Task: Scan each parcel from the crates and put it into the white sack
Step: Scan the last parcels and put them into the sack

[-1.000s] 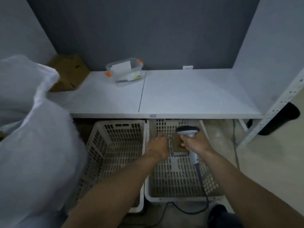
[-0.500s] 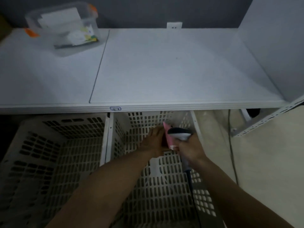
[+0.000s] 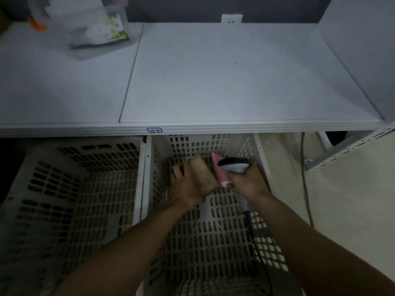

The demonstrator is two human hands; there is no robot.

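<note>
Dim, soft, wide-angle edge distortion

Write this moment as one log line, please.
left hand: holds brown parcel | right hand: holds scanner | pink parcel: between them | place: right crate

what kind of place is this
Probably a parcel sorting or stockroom corner: slotted plastic crates under a labelled white shelf, and the right hand grips a corded barcode scanner beside a brown parcel.

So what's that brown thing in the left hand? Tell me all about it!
It's a small brown parcel, blocky, looking like cardboard or paper wrap, a bit blurred. The left hand grips it, tilted, inside the right crate near its far wall. A pink parcel sits just to its right, by the scanner.
</note>
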